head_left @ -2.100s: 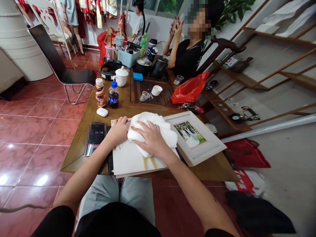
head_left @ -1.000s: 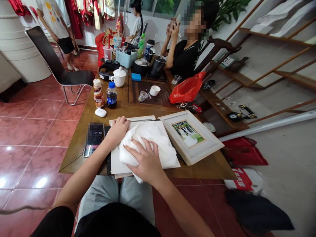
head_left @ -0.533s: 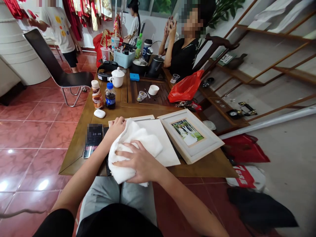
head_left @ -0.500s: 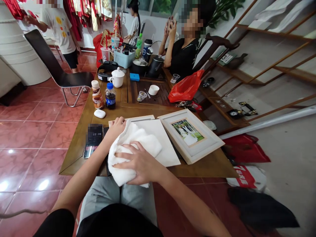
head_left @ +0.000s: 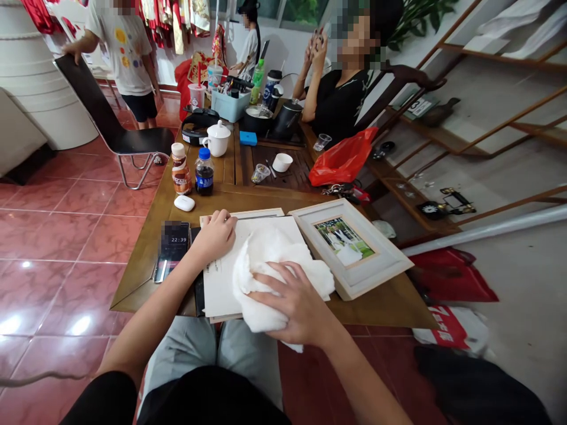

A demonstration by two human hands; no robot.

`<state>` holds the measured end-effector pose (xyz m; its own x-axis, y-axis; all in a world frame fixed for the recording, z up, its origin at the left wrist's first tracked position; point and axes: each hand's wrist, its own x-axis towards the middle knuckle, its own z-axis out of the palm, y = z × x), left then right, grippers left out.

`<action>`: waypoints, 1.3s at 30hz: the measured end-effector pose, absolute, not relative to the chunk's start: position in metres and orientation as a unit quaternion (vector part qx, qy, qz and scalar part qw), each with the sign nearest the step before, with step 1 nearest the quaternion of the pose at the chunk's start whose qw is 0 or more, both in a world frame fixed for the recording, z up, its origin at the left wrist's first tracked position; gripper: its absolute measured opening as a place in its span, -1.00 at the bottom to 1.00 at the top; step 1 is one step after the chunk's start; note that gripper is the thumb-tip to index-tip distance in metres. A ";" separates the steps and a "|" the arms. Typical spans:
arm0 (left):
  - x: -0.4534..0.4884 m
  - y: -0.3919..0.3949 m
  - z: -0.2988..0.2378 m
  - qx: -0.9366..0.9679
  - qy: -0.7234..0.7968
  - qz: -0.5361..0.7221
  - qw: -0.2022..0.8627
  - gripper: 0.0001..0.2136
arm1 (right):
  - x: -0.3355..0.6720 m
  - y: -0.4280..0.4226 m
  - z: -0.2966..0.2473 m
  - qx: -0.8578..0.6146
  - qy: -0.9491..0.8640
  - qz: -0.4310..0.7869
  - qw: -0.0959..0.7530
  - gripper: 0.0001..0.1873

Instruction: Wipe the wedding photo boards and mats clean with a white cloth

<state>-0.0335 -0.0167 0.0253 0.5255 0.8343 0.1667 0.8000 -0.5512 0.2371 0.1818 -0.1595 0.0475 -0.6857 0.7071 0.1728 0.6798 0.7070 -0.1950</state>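
Note:
My right hand [head_left: 295,304] grips a crumpled white towel [head_left: 279,286] against the lower right part of a white board [head_left: 225,265], which lies flat on the wooden table [head_left: 142,283]. My left hand [head_left: 215,237] rests on the board's upper edge, palm down. Beside the towel lies a white-matted picture frame [head_left: 349,248] holding a wedding-style photo, its glass facing up. A phone [head_left: 172,251] lies face up to the left of my left hand. Part of the board is hidden under the towel.
Farther along the table stand a brown bottle [head_left: 181,170], a dark cola bottle [head_left: 204,172], a white lidded mug [head_left: 217,139] and a tea tray [head_left: 274,168]. A red plastic bag [head_left: 341,165] lies on the right. One person sits beyond; another stands by a black chair [head_left: 115,112].
My right hand and the towel have slid right and slightly up across the board, uncovering its left part. The standing person has moved nearer the black chair, with a hand on its back.

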 end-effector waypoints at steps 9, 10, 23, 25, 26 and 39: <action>-0.033 -0.015 0.028 0.871 0.468 0.130 0.074 -0.68 | 0.233 -0.178 0.029 -0.465 -0.866 -0.030 0.181 -0.54; -0.033 -0.015 0.027 0.872 0.467 0.130 0.074 -0.68 | 0.236 -0.179 0.028 -0.472 -0.862 -0.039 0.182 -0.55; -0.034 -0.015 0.027 0.879 0.455 0.131 0.050 -0.70 | 0.220 -0.090 0.025 -0.604 -0.782 -0.024 0.155 -0.43; -0.034 -0.015 0.027 0.878 0.458 0.128 0.050 -0.70 | 0.216 -0.072 0.026 -0.623 -0.764 -0.013 0.165 -0.43; -0.033 -0.016 0.028 0.878 0.459 0.125 0.051 -0.70 | 0.215 -0.064 0.026 -0.627 -0.760 -0.009 0.169 -0.43; -0.031 -0.017 0.025 0.875 0.465 0.125 0.047 -0.68 | 0.236 -0.079 0.027 -0.497 -0.858 0.025 0.128 -0.40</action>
